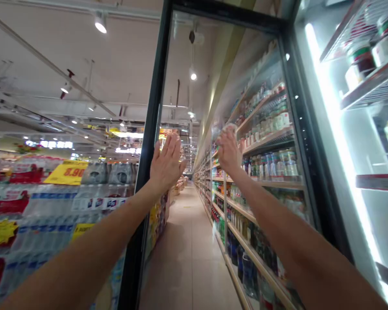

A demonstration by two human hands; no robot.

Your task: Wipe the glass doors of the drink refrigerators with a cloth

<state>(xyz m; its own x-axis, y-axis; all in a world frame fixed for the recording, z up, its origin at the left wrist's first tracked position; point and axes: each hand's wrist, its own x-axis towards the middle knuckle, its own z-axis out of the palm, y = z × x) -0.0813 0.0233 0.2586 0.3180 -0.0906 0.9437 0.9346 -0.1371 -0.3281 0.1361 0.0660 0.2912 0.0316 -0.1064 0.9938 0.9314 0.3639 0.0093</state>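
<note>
A glass cooler door (189,90) with a black frame stands swung open in front of me. My left hand (168,163) lies flat against its glass, close to the frame's left edge, fingers stretched upward. Higher on the right part of the pane, my right hand (229,150) is curled and pressed to the glass. Something pale, looking like a crumpled white cloth (230,126), shows at its fingertips; the hand hides most of it. Shelves of bottles and cans appear in the glass behind the right hand.
To the right is the lit cooler interior with wire shelves (371,82) and jars (360,60). Stacked packs of bottled water (51,202) with a yellow price sign (67,172) stand at the left. A tiled aisle floor (187,241) shows through the glass.
</note>
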